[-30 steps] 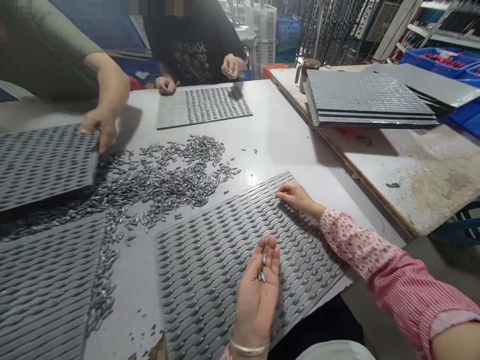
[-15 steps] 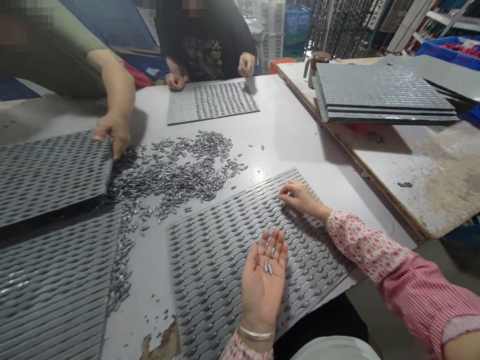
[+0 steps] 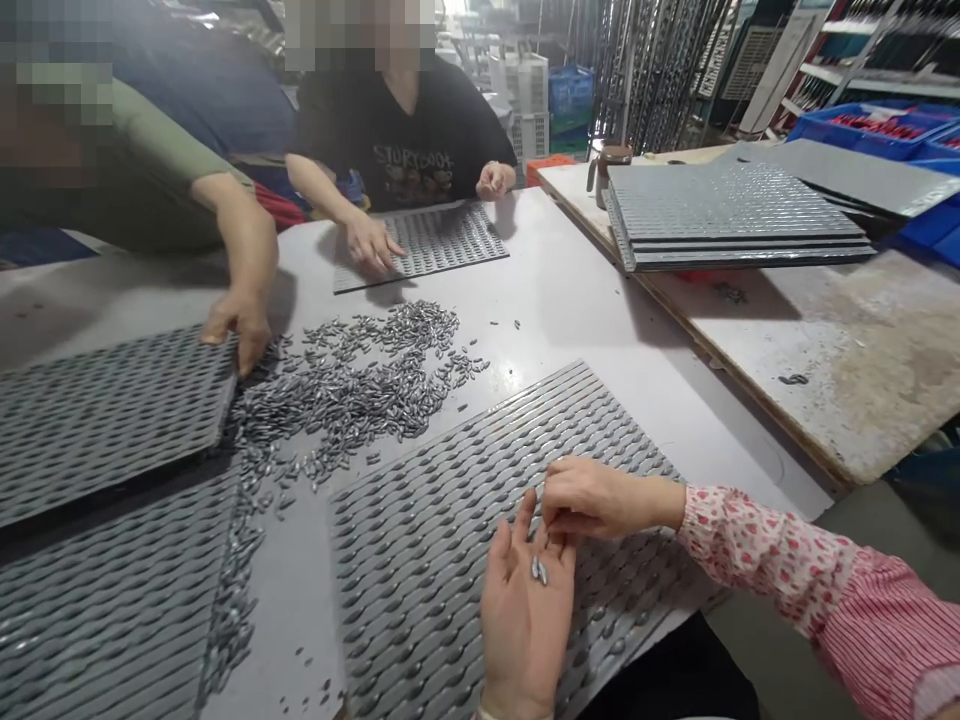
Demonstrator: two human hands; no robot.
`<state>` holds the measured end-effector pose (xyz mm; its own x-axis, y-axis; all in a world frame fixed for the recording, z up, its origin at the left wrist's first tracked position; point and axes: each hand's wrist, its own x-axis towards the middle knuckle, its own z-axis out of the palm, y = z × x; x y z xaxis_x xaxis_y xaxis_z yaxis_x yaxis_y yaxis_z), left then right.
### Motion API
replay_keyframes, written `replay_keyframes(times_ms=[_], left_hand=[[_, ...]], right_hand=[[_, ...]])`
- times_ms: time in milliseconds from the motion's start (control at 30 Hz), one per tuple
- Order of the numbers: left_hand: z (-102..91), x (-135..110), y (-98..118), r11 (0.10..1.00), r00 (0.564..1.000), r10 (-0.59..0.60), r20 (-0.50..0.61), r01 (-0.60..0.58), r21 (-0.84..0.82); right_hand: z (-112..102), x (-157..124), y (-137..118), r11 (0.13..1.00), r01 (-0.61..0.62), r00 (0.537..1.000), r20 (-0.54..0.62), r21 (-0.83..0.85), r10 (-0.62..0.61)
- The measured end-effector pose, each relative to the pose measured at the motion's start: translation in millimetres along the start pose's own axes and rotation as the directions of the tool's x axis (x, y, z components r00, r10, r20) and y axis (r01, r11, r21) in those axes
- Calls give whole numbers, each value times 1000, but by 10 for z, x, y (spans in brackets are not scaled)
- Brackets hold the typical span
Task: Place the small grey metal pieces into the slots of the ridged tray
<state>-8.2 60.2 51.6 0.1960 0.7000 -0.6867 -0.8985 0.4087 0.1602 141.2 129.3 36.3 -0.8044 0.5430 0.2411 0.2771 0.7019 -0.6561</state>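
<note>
My left hand (image 3: 523,612) lies palm up and open over the grey slotted tray (image 3: 450,500) in front of me, with a few small metal pieces (image 3: 538,571) resting on its fingers. My right hand (image 3: 592,497) reaches across to the left fingertips, its fingers pinched together above those pieces. Whether it has one in the pinch is hidden. Many slots of the tray hold a metal piece.
A heap of loose metal pieces (image 3: 352,385) covers the table middle. Two more trays lie at left (image 3: 105,420), one held by another person's hand (image 3: 238,325). A second person works a far tray (image 3: 435,240). Stacked trays (image 3: 727,215) sit on the right bench.
My right hand has come back from the tray's far edge to the fingertips of my left hand. The far person's hand moved onto their tray. The view tilted up slightly.
</note>
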Motion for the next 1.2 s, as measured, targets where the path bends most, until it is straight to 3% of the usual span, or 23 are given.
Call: replay_keyframes(times_ms=[100,200,267,300,367,533,767,1067,1133,1200], left_hand=[[15,-18,70,1000,996,-19,-87,20,9],[12,-43,166,1000,992,19,-126,-21,-19],[-2,-48,201,998,988,54,-148,-58,-26],[-11,-45,203,998,985,53,-165,-57,-19],[-25,-29,178,1000,979,23,-201,-24,-3],[-23,-3,72,1000,974,-14,-226,18,18],[-23,19,37,999,978,-21,-206,26,21],[-36,61,25,999,991,4,-133,-10,-42],[-22,58,18,998,996,19,-89,-25,-64],[-12,62,12,996,998,31,-53,-35,-77]], right_hand=[[-110,-41,230,969,-184,957,-194,165,215],[-266,-103,616,868,-391,796,-362,304,485],[-354,-151,863,780,-497,680,-389,380,622],[-385,-173,963,747,-537,638,-392,391,663],[-416,-204,1105,718,-602,598,-400,349,695],[-378,-196,1240,692,-697,574,-431,189,696],[-273,-140,1236,625,-780,515,-536,31,669],[-258,-190,1215,561,-817,517,-603,-134,608],[-258,-167,1067,624,-770,555,-623,-134,551],[-233,-114,802,792,-605,692,-547,-83,471]])
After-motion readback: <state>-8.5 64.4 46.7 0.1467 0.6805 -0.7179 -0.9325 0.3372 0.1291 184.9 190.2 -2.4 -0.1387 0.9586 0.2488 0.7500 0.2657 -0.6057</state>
